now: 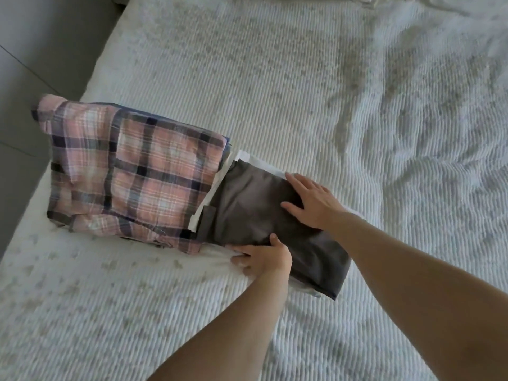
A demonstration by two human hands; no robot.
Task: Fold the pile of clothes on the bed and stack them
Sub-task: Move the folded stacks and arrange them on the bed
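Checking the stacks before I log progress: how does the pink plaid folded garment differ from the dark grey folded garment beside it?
The pink plaid folded garment is checked; the dark grey folded garment is plain. The plaid one lies untouched, nearer the bed's edge; the grey one has the right hand flat on top and the left hand gripping its near edge. The plaid one tops a bluish layer, the grey a white one. Both lie folded on the white bedspread.

Open bed (pixel 316 92) spreads far and right; the plaid stack (pixel 132 177) and grey folded garment (pixel 247 210) crowd its left edge.
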